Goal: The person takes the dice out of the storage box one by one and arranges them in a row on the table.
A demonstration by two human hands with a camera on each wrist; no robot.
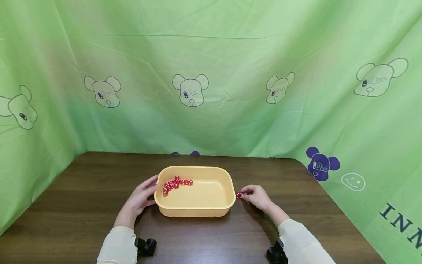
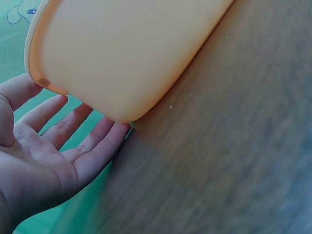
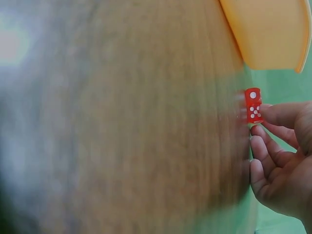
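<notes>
A pale yellow plastic tub point(image 1: 204, 212) stands on the table, with several red dice point(image 1: 169, 186) with white pips gathered inside its left part. My left hand point(image 1: 141, 198) is at the tub's left end, fingers spread and fairly straight. In the left wrist view its fingertips point(image 2: 123, 127) touch the outer end wall, the topmost digit at the rim. Just outside the tub's right end, my right hand point(image 1: 258, 197) pinches red dice point(image 3: 253, 105) between thumb and fingers, close to the tabletop. Two dice show there, one against the other; the fingers partly cover them.
The brown wood-grain table point(image 1: 82, 205) runs back to a green curtain point(image 1: 230, 124) printed with bear heads, which also hangs along both sides. Black devices point(image 1: 145, 246) sit at both wrists beside the pale sleeves.
</notes>
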